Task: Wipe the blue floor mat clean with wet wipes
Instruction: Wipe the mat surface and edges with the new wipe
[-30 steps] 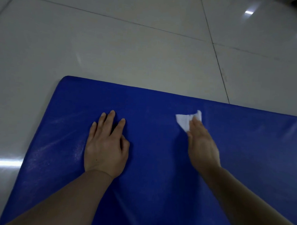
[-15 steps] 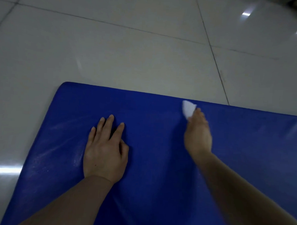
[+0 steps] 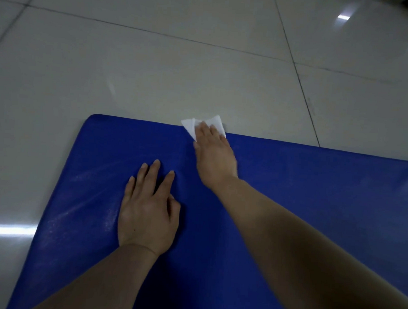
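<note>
Glossy grey tiled floor (image 3: 155,70) surrounds blue mat (image 3: 290,193).

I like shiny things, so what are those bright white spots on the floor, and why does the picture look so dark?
Head view: the spots are lamp glare on the glossy floor tiles, top right and at the left edge. The scene is dim, so the blue mat looks deep. The right hand pressing the wet wipe is slightly blurred; the left hand looks sharper.

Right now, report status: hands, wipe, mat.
Left hand flat on blue mat. Right hand presses wet wipe at mat's far edge. Nothing in the way.
</note>
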The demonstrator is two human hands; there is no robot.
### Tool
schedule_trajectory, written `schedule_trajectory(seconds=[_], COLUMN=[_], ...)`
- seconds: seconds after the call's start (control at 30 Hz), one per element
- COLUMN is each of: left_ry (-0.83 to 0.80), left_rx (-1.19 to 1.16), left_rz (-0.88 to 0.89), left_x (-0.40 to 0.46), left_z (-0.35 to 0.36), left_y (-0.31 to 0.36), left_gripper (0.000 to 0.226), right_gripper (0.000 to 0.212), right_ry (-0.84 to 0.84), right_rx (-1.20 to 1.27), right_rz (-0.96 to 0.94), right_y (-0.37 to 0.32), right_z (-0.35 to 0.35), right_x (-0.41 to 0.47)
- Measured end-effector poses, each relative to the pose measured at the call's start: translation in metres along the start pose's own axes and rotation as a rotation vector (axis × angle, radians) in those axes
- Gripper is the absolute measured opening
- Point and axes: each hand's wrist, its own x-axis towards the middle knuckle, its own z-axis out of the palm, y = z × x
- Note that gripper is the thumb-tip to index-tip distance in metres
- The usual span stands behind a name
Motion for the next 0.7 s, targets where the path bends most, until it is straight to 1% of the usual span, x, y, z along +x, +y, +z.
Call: schedule_trajectory(seconds=[0.07,0.17,0.2,0.3,0.37,0.43,0.47,0.53,0.6,0.7], left_ry=[-0.001,-0.003,-0.001,0.007,0.000,-0.008,-0.011,-0.007,0.001,0.005], left_rx=[-0.002,-0.016,-0.022,-0.028,-0.029,-0.025,-0.024,-0.025,-0.025,-0.026], left_rz=[0.005,0.000,0.002,0.009,0.004,-0.004,-0.003,0.000,-0.002,0.001], left_x=[0.001,0.001,0.001,0.000,0.001,0.001,0.001,0.001,0.001,0.001], left_z=[0.000,0.000,0.000,0.001,0.001,0.001,0.002,0.002,0.003,0.003], left_y=[0.000,0.000,0.000,-0.001,-0.001,-0.001,-0.001,0.000,-0.001,-0.001], left_gripper=[0.056,0.056,0.056,0.055,0.055,0.056,0.056,0.057,0.057,0.058], right_gripper=[0.055,0.065,0.063,0.050,0.042,0.029,0.026,0.037,0.046,0.042], right_ry=[-0.017,-0.016,0.009,0.067,0.099,0.093,0.078,0.038,0.085,0.170], right_rx=[-0.032,-0.050,-0.061,-0.180,-0.195,-0.125,-0.083,-0.006,0.127,0.234], right_rz=[0.003,0.135,0.174,0.309,0.413,0.438,0.403,0.330,0.315,0.168], right_y=[0.022,0.081,0.103,0.164,0.181,0.166,0.150,0.107,0.052,-0.018], right_z=[-0.008,-0.021,-0.023,-0.029,-0.035,-0.036,-0.032,-0.018,0.000,0.018], right_x=[-0.011,-0.034,-0.044,-0.073,-0.085,-0.090,-0.091,-0.090,-0.089,-0.090])
